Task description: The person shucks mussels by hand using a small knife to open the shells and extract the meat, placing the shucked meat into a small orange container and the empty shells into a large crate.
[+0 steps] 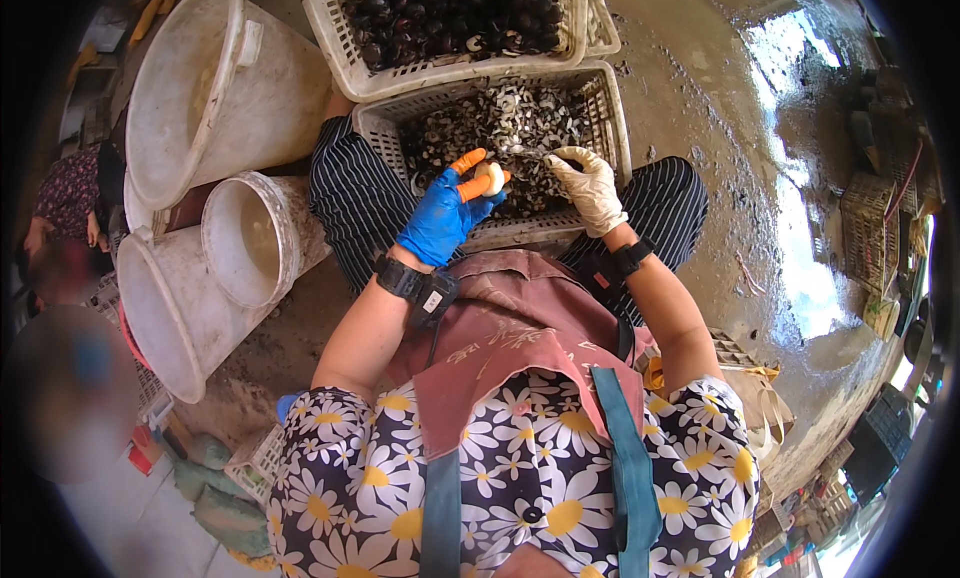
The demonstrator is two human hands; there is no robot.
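Note:
My left hand [456, 206], in a blue glove with orange finger covers, holds a pale, peeled water chestnut [491, 179]. To its right, my right hand [589, 188], in a whitish glove, is closed on a thin tool [529, 152], perhaps a peeling knife, whose tip points towards the left hand. Both hands are over a white plastic crate [621, 131] between my knees, full of dark and pale peelings [517, 116]. Beyond it, a second white crate [337, 45] holds many dark, unpeeled water chestnuts [450, 15].
At left, a large white bucket [289, 75] lies tilted, with smaller buckets [251, 236] [176, 308] below it. Another person [71, 195] sits at the far left. Wet, muddy floor [675, 90] stretches to the right, with stacked crates [870, 233] at the far edge.

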